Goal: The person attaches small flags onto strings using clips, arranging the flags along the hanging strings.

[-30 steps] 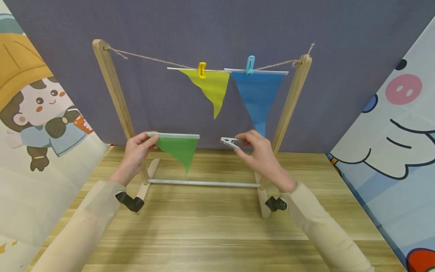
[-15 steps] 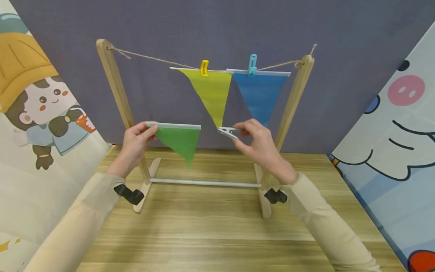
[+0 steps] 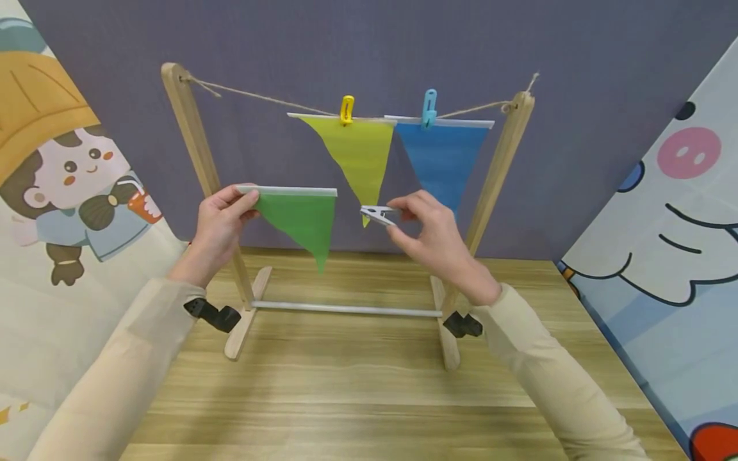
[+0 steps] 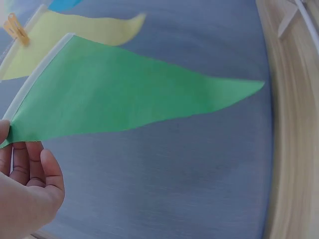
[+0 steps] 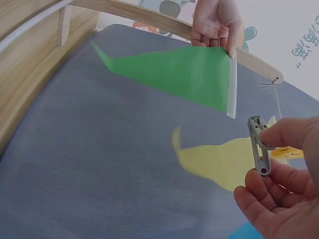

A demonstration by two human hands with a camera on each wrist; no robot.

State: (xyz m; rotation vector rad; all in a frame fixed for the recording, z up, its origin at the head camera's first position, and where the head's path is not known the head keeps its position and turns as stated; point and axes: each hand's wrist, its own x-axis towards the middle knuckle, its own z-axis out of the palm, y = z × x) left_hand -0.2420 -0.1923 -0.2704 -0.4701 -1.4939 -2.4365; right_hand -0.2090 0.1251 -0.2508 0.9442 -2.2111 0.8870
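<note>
My left hand point(image 3: 221, 224) pinches the left end of the white top strip of a green pennant point(image 3: 302, 221), thumb in front. The pennant hangs point down, its lower tip curling. In my right hand point(image 3: 429, 234) a grey clothespin point(image 3: 377, 214) is pinched between thumb and fingers, its nose toward the green pennant. The right wrist view shows the clothespin point(image 5: 259, 146) close up, thumb on one arm. Behind, a yellow pennant point(image 3: 363, 150) hangs from the twine point(image 3: 262, 97) by a yellow clip point(image 3: 346, 110). Beside it a blue pennant point(image 3: 441, 153) hangs by a light blue clip point(image 3: 429, 109).
The twine spans two wooden posts point(image 3: 196, 134) on flat feet, joined low down by a white rod point(image 3: 346, 308). A wooden table point(image 3: 346, 397) carries the stand. A grey backdrop point(image 3: 277, 38) rises behind, with cartoon-printed panels point(image 3: 657, 211) on both sides.
Both hands have risen, lifting the green pennant and the grey clothespin toward the twine. The clothespin has also shifted slightly left and now overlaps the yellow pennant's tip in the head view.
</note>
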